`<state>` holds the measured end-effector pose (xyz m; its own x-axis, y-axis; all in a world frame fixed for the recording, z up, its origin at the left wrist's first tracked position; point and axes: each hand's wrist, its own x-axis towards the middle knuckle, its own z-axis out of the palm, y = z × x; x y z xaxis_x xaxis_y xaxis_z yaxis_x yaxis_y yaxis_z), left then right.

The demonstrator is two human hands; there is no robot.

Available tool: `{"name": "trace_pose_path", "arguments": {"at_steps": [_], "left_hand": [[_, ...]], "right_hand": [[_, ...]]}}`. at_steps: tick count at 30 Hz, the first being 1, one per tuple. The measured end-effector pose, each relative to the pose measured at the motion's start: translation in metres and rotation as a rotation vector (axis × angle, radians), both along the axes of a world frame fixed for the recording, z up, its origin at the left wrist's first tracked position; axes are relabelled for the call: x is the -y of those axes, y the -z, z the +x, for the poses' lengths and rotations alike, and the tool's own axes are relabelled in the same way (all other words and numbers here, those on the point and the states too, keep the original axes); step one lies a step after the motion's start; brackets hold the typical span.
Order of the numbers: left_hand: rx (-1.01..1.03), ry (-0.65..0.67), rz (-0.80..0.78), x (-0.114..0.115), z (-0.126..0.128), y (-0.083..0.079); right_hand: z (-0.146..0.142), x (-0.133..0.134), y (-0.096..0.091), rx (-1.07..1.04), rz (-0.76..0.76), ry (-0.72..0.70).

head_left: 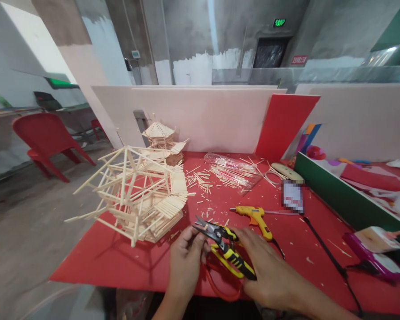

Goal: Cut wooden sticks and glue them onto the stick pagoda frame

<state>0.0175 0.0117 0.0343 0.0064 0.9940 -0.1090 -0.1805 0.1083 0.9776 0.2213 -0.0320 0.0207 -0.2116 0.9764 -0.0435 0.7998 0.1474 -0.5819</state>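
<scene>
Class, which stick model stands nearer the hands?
The front stick model, open-framed on top; the rear stick model, behind it, has a covered, pointed top.

A red chair [42, 133] stood on the grey floor [10, 218]. White paint [193, 71] patched the wall [190, 38]. A green sign [279, 22] glowed

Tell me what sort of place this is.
Probably a craft or model-making workspace: an openwork stick model stands near a glue gun, and the right hand holds cutters.
</scene>
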Motion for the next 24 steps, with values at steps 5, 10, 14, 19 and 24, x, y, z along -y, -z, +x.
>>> {"name": "trace_pose_path", "arguments": {"at_steps": [5, 10, 14, 19, 24], "left_hand": [[-0.086, 0.015, 0.037, -0.002, 0.001, -0.003], [-0.209, 0.044, 0.115, -0.003, 0.002, -0.002], [-0.332, 0.041, 0.247, -0.005, 0.003, 0.003], [-0.415, 0.099, 0.304, -0.012, 0.001, 0.006], [-0.240, 0.249, 0.066, -0.017, 0.003, 0.000]], "right_hand": [[0.000, -0.001, -0.005, -0.023, 0.005, -0.011], [0.001, -0.003, -0.007, -0.156, -0.058, -0.042], [-0.002, -0.003, -0.007, -0.277, -0.086, -0.002], [0.000, -0.002, 0.001, -0.327, -0.113, -0.025], [0.008, -0.005, 0.006, -0.200, -0.178, -0.016]]}}
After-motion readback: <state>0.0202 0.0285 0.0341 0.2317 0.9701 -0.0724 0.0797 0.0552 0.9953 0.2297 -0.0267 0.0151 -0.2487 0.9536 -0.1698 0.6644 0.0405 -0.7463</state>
